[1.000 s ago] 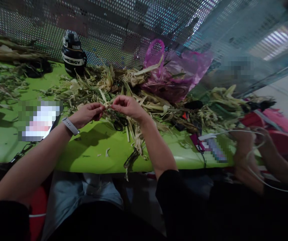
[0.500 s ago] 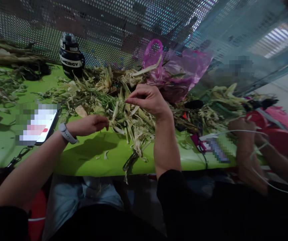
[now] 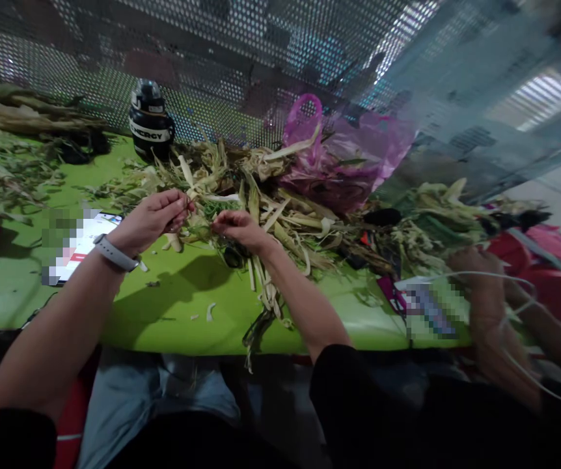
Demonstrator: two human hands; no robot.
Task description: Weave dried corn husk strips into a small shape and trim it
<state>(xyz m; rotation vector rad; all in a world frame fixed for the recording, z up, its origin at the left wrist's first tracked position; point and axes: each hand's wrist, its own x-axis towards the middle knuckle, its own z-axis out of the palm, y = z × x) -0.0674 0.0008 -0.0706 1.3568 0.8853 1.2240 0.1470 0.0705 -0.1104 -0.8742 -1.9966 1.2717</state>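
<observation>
My left hand (image 3: 161, 213), with a pale watch band (image 3: 116, 253) on the wrist, is raised over the near edge of a heap of dry husk strips (image 3: 280, 215). Its thumb and fingers are pinched together, and what they hold is too small to make out. Facing it, my right hand (image 3: 241, 229) is also pinched, its fingertips a short gap from the left ones. Whatever sits in that pinch is hidden. Thin green strands (image 3: 217, 207) lie just behind the fingertips. Pale husk pieces (image 3: 186, 171) stick up beyond my left hand.
A dark bottle (image 3: 151, 133) stands behind the heap, beside a pink plastic bag (image 3: 353, 156). A lit phone (image 3: 88, 244) lies left on the green table (image 3: 173, 332). At right are a co-worker's hands (image 3: 476, 267), a white cable (image 3: 495, 273) and another phone (image 3: 429, 306). Perforated metal backs the table.
My left hand has risen and moved away from me, over the husks. My right hand has come left and lower, so the two hands are now close together.
</observation>
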